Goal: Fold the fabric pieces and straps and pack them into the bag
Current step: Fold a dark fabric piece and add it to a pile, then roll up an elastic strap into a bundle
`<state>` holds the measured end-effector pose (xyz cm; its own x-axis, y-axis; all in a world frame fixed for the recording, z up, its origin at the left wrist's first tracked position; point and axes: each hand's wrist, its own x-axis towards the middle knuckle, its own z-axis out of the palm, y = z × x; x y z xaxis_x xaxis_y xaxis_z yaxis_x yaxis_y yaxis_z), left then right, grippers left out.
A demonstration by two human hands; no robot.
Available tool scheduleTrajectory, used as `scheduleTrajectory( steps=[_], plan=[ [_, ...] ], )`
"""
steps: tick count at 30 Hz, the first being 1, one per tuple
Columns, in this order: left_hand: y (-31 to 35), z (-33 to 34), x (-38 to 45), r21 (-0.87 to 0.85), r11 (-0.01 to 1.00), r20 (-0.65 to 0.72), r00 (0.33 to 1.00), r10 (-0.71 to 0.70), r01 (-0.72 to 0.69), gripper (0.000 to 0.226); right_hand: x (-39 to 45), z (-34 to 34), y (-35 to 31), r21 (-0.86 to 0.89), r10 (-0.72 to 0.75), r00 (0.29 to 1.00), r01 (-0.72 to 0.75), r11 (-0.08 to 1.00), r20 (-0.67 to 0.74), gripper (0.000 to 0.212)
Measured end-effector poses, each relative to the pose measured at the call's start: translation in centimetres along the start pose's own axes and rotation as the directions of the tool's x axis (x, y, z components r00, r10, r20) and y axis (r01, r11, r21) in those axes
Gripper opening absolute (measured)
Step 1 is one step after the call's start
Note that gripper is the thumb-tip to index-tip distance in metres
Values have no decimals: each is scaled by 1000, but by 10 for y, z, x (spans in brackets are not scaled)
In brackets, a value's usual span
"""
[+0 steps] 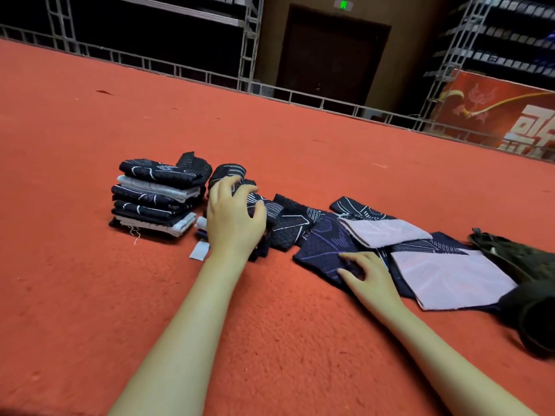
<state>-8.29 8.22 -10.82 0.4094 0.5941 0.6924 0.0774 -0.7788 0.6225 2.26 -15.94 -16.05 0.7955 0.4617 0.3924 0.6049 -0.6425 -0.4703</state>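
Curled over a dark patterned strap (271,213), my left hand (232,219) grips its bunched end just beside the folded stack (157,195). My right hand (368,276) presses flat, fingers spread, on an unfolded dark fabric piece (322,246) lying on the red carpet (90,145). Further right lie more unfolded pieces with pale lining (447,276), and a dark olive bag (516,258) at the edge of view, partly cut off. I judge folding is in progress, packing not begun. Next move, in my assessment: gather the strap into a compact fold and set it on or beside the stack, without toppling it.
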Motion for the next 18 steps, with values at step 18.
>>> scheduleTrajectory(
  steps=[18],
  plan=[
    [38,75,-60,-38,990,594,800,-88,138,48,0,-2,6,168,21,999,-17,986,-27,27]
  ],
)
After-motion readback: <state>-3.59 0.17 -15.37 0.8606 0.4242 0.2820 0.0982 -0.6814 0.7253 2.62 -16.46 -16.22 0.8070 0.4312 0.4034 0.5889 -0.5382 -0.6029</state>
